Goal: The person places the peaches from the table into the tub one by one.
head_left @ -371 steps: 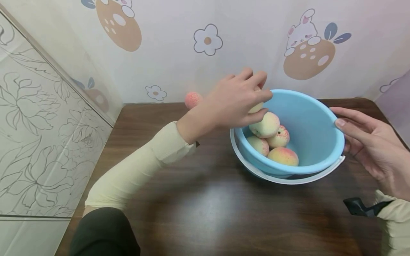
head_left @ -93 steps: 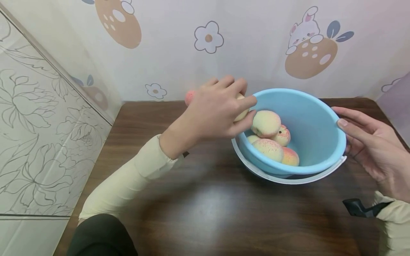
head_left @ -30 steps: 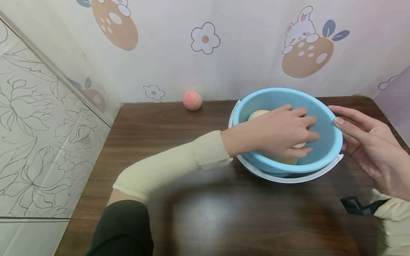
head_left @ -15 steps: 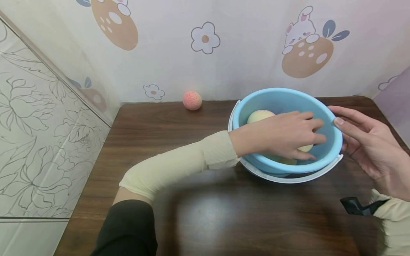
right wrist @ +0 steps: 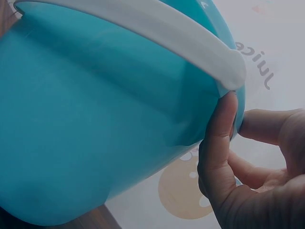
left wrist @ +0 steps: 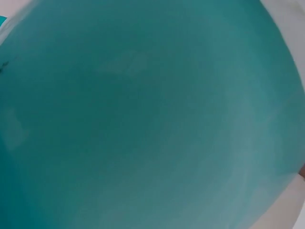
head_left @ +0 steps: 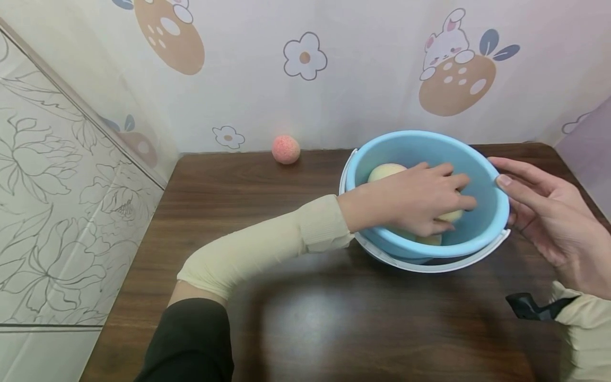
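A light-blue bucket (head_left: 482, 175) with a white handle (head_left: 425, 268) stands on the table. My left hand (head_left: 410, 199) reaches down inside it, fingers curled round a pale peach (head_left: 451, 216). Another pale peach (head_left: 385, 171) lies behind that wrist, and part of a third peach (head_left: 429, 240) shows below the hand; other fruit in there is hidden by it. At the right, my right hand (head_left: 553, 212) pinches the bucket's rim between thumb and fingers; the right wrist view shows the grip beside the handle's pivot (right wrist: 233, 71). Blue-green bucket wall (left wrist: 152, 114) fills the left wrist view.
A small pinkish-red round fruit (head_left: 286, 149) sits at the table's back edge, against the wall. The dark wooden table (head_left: 305, 313) meets a printed wall (head_left: 353, 63) behind and a flower-patterned panel (head_left: 52, 223) on the left.
The left hand has carried a peach from over the bucket's left rim down into it. Within the last second it has shifted only slightly inside. The right hand has stayed at the rim.
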A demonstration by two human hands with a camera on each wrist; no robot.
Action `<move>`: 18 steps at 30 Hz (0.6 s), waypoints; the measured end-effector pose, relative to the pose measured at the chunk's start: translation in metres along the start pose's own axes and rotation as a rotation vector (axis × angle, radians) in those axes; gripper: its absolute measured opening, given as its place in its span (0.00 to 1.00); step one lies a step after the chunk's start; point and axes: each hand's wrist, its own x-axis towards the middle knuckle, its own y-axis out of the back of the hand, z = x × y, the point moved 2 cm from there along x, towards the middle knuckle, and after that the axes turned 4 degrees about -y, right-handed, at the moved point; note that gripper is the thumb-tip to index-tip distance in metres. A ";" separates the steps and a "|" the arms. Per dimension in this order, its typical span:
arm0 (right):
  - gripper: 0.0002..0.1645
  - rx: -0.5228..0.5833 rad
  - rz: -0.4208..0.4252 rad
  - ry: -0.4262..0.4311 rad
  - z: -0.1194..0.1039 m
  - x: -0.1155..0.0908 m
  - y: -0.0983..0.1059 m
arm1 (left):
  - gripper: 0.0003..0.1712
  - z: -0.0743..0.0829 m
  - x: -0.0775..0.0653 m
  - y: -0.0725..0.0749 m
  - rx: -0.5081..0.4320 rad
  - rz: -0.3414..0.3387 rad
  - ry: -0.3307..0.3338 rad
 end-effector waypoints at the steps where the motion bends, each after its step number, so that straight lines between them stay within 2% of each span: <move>1: 0.28 0.004 -0.005 0.000 0.000 0.000 0.000 | 0.31 0.000 0.000 -0.001 -0.004 -0.005 0.000; 14: 0.27 0.001 0.011 0.000 0.001 0.000 0.001 | 0.29 -0.004 -0.003 -0.003 -0.031 -0.021 0.019; 18: 0.27 -0.003 0.018 -0.006 0.001 0.000 0.001 | 0.30 -0.006 -0.005 -0.002 -0.071 -0.022 0.026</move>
